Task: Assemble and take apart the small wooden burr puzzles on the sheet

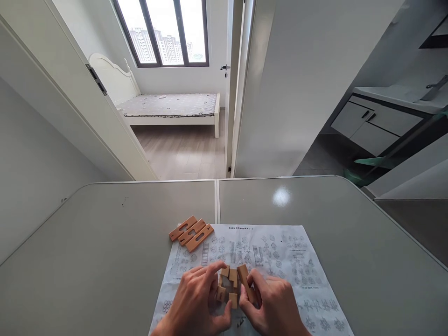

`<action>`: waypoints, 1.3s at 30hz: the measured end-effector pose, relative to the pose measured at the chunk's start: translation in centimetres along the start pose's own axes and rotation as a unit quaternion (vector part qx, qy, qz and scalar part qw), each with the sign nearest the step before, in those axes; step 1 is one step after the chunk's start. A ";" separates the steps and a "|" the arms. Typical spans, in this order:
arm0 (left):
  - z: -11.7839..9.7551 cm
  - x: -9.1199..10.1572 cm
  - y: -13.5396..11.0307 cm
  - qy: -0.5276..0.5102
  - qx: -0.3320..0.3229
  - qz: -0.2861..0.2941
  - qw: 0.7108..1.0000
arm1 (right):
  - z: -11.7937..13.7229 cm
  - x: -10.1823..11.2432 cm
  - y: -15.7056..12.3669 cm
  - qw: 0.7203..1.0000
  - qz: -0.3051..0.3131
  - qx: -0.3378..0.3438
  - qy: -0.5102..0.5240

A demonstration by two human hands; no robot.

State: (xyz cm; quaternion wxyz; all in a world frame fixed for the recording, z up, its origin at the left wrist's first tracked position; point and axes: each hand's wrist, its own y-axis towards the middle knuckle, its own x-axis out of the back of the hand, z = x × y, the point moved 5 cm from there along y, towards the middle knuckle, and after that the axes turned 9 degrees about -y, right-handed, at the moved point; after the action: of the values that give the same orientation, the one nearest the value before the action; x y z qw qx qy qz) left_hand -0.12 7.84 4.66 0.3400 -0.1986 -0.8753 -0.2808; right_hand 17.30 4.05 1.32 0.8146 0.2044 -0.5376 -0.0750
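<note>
Pale room; a window (163, 35) looks out on tall buildings, a bed (173, 106) below it, beyond an open doorway. Nearer, a grey worktop (87, 247) with a seam up its middle. A printed sheet (297, 259) of small diagrams lies on it, under my hands.

My left grip (197, 291) curves round the left side of a wooden cluster (233, 276), index fingertip at its upper end, thumb beside its lower piece; cannot tell whether it presses. The cluster sits between both hands, over the sheet.

My right grip (275, 298) is closed, thumb and fingers pinching a single wooden block (242, 274), tilted, just right of the cluster; contact between the two unclear.

Three slotted blocks (199, 227) lie slantwise, side by side, at the sheet's upper left corner, beyond my left grip.
</note>
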 end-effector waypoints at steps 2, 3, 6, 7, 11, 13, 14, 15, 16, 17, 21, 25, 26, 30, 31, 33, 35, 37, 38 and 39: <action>-0.1 0.1 0.0 -0.002 0.004 -0.009 1.000 | 0.2 0.1 0.0 1.000 -0.005 0.001 0.012; -0.2 0.1 0.0 -0.003 0.006 -0.013 1.000 | 0.3 0.1 0.0 1.000 -0.005 0.002 0.021; -0.1 0.2 0.0 0.004 0.019 -0.018 1.000 | 0.6 0.1 0.1 0.999 0.012 0.018 0.044; 0.0 0.2 0.0 0.009 0.024 -0.013 1.000 | 0.7 0.1 0.1 0.998 0.020 0.031 0.051; 0.6 -0.1 0.0 0.013 0.013 0.035 0.999 | 1.0 0.0 0.2 0.994 0.038 0.064 0.083; 0.8 -0.3 0.1 0.004 -0.002 0.073 0.997 | 0.9 -0.2 0.2 0.993 0.039 0.056 0.095; 0.9 -0.4 0.2 -0.001 -0.007 0.090 0.996 | 0.8 -0.3 0.2 0.993 0.040 0.051 0.100; 1.0 -0.4 0.3 -0.005 -0.010 0.106 0.994 | 0.8 -0.4 0.2 0.992 0.040 0.049 0.105; 1.0 -0.5 0.5 -0.011 -0.010 0.118 0.993 | 0.8 -0.4 0.1 0.992 0.040 0.047 0.110; 1.0 -0.5 0.6 -0.016 -0.010 0.127 0.992 | 0.7 -0.5 0.1 0.992 0.040 0.045 0.114; 1.1 -0.6 1.0 -0.035 0.003 0.131 0.991 | 0.4 -0.8 -0.1 0.989 0.038 0.016 0.142; 1.2 -0.4 0.9 -0.045 0.034 0.099 0.993 | -0.3 -1.4 -0.2 0.979 0.046 -0.036 0.197; 1.3 -0.2 0.7 -0.044 0.041 0.091 0.994 | -0.4 -1.5 -0.3 0.976 0.046 -0.048 0.205; 2.4 1.9 -1.2 -0.001 0.080 0.020 0.997 | -0.6 -2.0 -0.5 0.973 0.032 -0.079 0.214; 2.9 2.7 -1.9 0.013 0.093 -0.006 0.996 | -0.6 -2.2 -0.5 0.973 0.030 -0.083 0.213; 3.8 4.4 -3.5 0.038 0.127 -0.062 0.989 | -0.7 -2.4 -0.6 0.974 0.028 -0.086 0.209; 4.9 6.0 -5.0 0.059 0.178 -0.112 0.976 | -0.7 -2.5 -0.7 0.975 0.023 -0.086 0.204; 5.8 7.2 -5.9 0.078 0.227 -0.149 0.959 | -0.6 -2.5 -0.7 0.976 0.017 -0.083 0.201; 6.1 7.6 -6.2 0.083 0.246 -0.162 0.952 | -0.6 -2.5 -0.6 0.976 0.016 -0.081 0.200; 6.4 7.9 -6.2 0.088 0.262 -0.172 0.946 | -0.6 -2.5 -0.6 0.977 0.017 -0.080 0.198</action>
State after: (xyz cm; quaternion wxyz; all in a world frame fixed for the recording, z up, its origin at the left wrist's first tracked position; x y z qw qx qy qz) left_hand -12.04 8.36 4.14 0.4025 0.0766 -0.9053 -0.1122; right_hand 16.89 4.49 -1.25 0.9199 0.1402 -0.3610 -0.0616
